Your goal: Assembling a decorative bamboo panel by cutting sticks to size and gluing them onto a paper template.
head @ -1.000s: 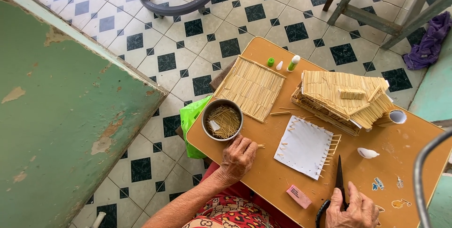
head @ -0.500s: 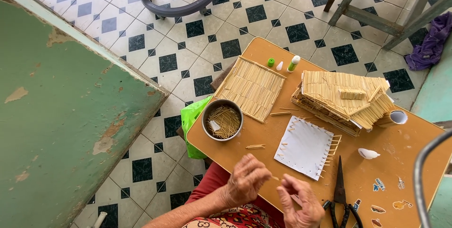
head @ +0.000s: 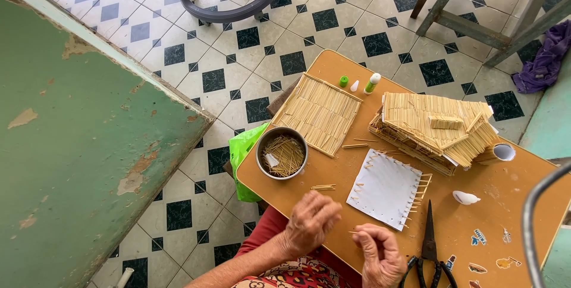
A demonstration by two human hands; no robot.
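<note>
My left hand (head: 310, 222) and my right hand (head: 379, 253) are low in the middle of the frame, close together over the near edge of the tabletop (head: 511, 193). The fingers of both hands are curled in, and between them I pinch a thin little stick (head: 355, 232); my right grip is pressed on its end, and my left grip is bent around the other end, but I cannot tell just how it holds. Just to the right of my right hand lie black scissors (head: 429, 246), with their point going up the frame. A bit higher is a white paper square (head: 385, 188) with small sticks poking out along its edges. To its left a few loose sticks (head: 322, 187) lie on the wood. Up and left from those is a round metal bowl (head: 282, 153) full of sticks, near the left edge of the tabletop, with a green bag (head: 242, 151) beside it. Past the bowl is a flat mat of sticks (head: 320, 112). To the right of it, in the upper right, stands a little house of sticks (head: 434, 130). At the far edge is a glue bottle (head: 372, 83).
</note>
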